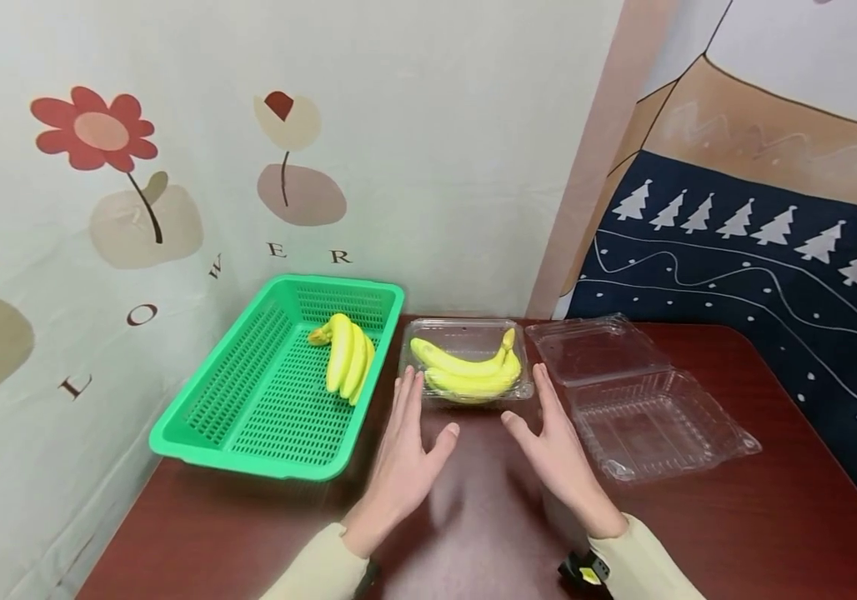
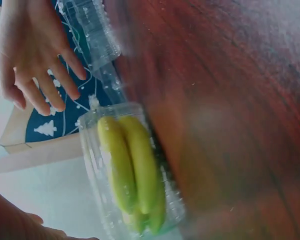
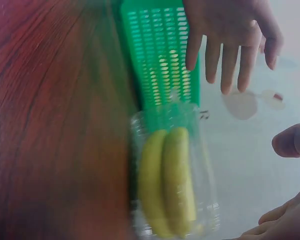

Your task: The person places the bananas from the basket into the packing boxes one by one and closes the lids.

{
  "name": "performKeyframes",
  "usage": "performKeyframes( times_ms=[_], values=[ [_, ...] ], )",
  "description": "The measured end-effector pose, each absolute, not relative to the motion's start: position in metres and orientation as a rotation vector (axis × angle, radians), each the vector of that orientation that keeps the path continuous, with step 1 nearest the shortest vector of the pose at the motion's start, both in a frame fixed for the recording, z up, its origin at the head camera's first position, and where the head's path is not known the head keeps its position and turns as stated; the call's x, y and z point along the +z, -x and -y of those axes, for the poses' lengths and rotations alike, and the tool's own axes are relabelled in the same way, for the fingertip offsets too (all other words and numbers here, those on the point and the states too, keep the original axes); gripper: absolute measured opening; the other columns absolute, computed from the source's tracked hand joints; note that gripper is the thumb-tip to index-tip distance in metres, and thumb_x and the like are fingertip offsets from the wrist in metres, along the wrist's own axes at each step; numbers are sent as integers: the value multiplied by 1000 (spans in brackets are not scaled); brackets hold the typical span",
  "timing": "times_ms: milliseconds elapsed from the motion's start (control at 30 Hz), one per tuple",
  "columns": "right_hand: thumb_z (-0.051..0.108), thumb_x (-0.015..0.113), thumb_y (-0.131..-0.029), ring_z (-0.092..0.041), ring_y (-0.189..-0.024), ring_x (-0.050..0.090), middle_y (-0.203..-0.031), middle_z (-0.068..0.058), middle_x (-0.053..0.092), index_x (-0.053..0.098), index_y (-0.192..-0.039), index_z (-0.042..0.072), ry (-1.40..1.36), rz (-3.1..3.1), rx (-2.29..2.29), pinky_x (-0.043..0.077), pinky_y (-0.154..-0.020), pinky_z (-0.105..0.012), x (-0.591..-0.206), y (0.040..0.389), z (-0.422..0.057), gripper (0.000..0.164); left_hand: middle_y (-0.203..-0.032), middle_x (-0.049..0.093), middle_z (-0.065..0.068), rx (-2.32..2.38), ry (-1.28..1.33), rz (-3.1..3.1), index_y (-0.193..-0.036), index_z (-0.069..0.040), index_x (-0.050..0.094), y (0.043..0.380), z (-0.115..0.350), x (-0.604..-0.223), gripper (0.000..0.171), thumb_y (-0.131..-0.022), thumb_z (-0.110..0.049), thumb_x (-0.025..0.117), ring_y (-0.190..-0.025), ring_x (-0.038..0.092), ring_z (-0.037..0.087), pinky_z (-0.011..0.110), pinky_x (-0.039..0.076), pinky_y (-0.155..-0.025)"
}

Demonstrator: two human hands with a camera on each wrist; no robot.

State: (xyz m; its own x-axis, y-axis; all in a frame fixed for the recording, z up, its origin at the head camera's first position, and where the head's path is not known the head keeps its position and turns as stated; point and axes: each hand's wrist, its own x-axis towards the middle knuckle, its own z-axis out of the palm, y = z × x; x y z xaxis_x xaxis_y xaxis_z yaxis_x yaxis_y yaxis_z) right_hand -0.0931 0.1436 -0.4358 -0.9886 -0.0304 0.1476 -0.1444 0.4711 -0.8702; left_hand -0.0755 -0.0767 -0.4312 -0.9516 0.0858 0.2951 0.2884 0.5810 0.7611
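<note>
A clear plastic clamshell box (image 1: 466, 326) with its lid down stands in the middle of the table, a bunch of yellow bananas (image 1: 473, 385) inside it. My left hand (image 1: 404, 462) is just in front of its left corner, fingers straight and thumb spread. Mirroring it, my right hand (image 1: 562, 462) is near the right front corner, also with straight fingers. Both palms face each other, and neither hand holds anything. In the left wrist view the bananas (image 2: 132, 165) show through the box's clear side; the right wrist view shows the box (image 3: 207, 200) from the opposite end.
On the left stands a green plastic basket (image 1: 263, 462) with another banana bunch (image 1: 349, 358) in it. To the right lies a second clear clamshell box (image 1: 657, 425), its lid (image 1: 597, 350) folded back. A printed cloth (image 1: 458, 167) hangs behind the dark red table (image 1: 473, 533).
</note>
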Motion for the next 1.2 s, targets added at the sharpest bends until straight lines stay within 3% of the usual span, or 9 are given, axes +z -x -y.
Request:
performKeyframes(
  times_ms=[100,300,433,633,800,900,1033,1200],
  values=[
    [32,67,-99,-28,-157,18,-173,-10,14,17,-166,9,-185,2596,1516,27,-122,-54,-427,83,-145,87,-174,9,-3,-1287,344,2566,-165,-6,22,70,80,-426,87,-97,-41,64,-159,6,25,60,22,-123],
    [35,67,-100,-32,-154,28,-172,-1,19,22,-167,17,-223,2594,1425,32,-119,-58,-411,66,-157,82,-173,14,-4,-1220,417,2518,-164,-7,25,68,84,-420,89,-95,-46,65,-159,8,21,58,24,-122],
    [31,67,-101,-34,-151,33,-171,-2,24,24,-166,20,-226,2584,1386,34,-117,-60,-403,60,-172,79,-173,15,-2,-1181,477,2525,-164,-6,26,68,82,-418,89,-95,-49,64,-159,12,27,60,24,-122],
    [40,66,-100,-38,-149,37,-167,-7,34,28,-165,29,-139,2633,1266,34,-113,-67,-394,56,-195,76,-171,22,3,-1163,562,2554,-164,-6,28,71,68,-417,89,-95,-52,62,-158,16,30,59,25,-122],
    [39,64,-101,-46,-142,43,-162,-15,41,34,-164,26,-118,2632,1134,37,-107,-70,-393,56,-219,71,-172,20,-4,-1168,630,2619,-164,-9,27,76,53,-418,89,-95,-52,61,-158,13,20,53,24,-124],
    [38,63,-102,-48,-140,44,-160,-17,43,37,-163,24,-110,2624,1074,37,-105,-71,-394,58,-237,68,-172,21,-2,-1133,704,2663,-165,-9,26,80,43,-421,90,-95,-52,61,-158,13,19,49,21,-125],
    [37,61,-104,-49,-141,43,-160,-17,43,40,-161,22,-113,2627,1023,36,-106,-71,-395,63,-263,63,-170,27,8,-1022,853,2680,-163,-5,29,85,28,-426,88,-95,-52,61,-158,17,26,49,21,-125],
    [37,58,-105,-47,-147,34,-161,-20,41,43,-159,14,-113,2651,967,28,-112,-72,-396,67,-291,61,-167,33,10,-817,1029,2657,-159,-5,38,89,6,-431,84,-95,-53,62,-156,24,32,49,25,-124]
  ],
)
